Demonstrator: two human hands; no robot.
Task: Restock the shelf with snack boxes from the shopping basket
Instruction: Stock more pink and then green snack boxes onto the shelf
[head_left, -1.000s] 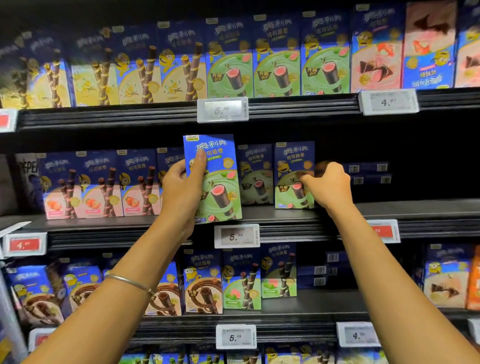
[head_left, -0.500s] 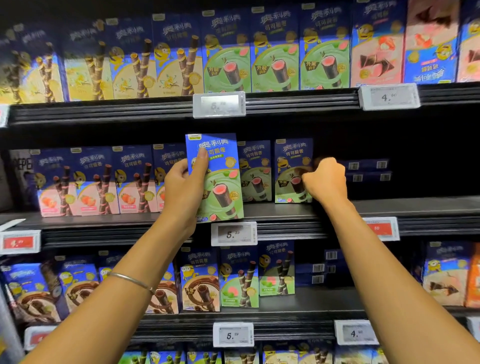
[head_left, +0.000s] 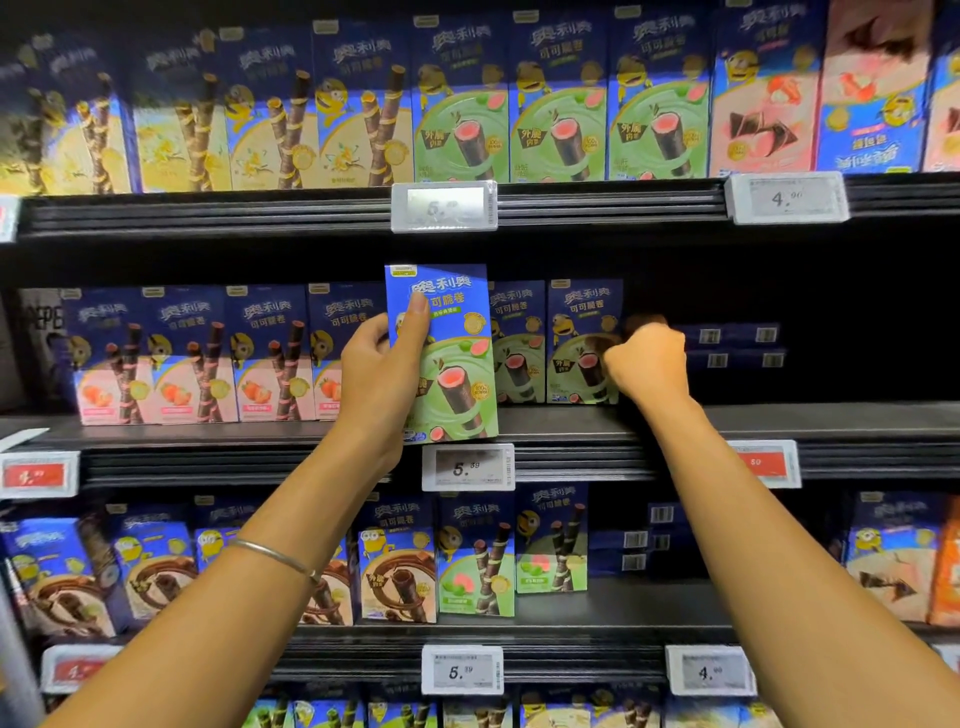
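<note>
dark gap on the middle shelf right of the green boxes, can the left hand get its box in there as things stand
Probably not directly: the right hand sits at the gap's mouth beside the shelved green boxes, so the left hand and held box would have to cross it.

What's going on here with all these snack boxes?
A person is restocking a shop shelf. The left hand holds a blue and green snack box upright at the front edge of the middle shelf, in front of matching boxes. The right hand is closed beside the rightmost green box in that row, at the edge of a dark gap. The basket is out of view.
</note>
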